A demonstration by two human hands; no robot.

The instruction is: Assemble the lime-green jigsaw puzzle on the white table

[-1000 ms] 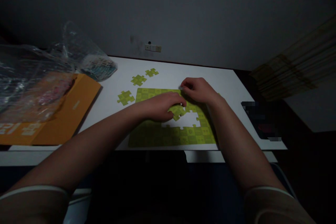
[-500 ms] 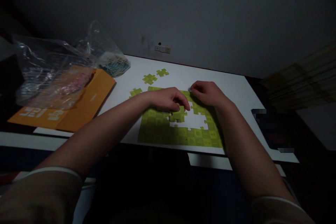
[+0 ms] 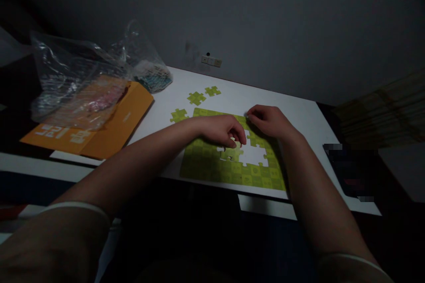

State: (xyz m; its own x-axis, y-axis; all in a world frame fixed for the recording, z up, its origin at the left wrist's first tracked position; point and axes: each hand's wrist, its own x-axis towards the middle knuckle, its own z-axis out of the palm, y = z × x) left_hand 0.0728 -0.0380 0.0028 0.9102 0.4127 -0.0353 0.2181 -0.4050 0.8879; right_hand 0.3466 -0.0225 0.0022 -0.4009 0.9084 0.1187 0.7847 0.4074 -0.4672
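A green checkered jigsaw puzzle [image 3: 212, 172] lies near the table's front edge, with a white gap [image 3: 254, 154] in its middle. My left hand [image 3: 223, 130] reaches over it from the left, fingers bent down onto a green puzzle piece [image 3: 232, 154] in the left part of that gap. The piece does not look flush with its neighbours. At the puzzle's far right edge rests my right hand [image 3: 268, 119], its fingers curled and their tips together. Whatever is between those tips is too small and dark to make out.
Loose green pieces lie beyond the puzzle: one [image 3: 179, 115] close to its left corner, others [image 3: 196, 98] farther back. At left are an orange envelope [image 3: 133, 104], a clear plastic bag [image 3: 79, 62] and a bag of teal pieces [image 3: 154, 77]. Behind the table stands a wall.
The view has shifted slightly. My left hand has lowered the puzzle piece into the left side of the gap, where it lies flatter. My right hand stays at the far edge.
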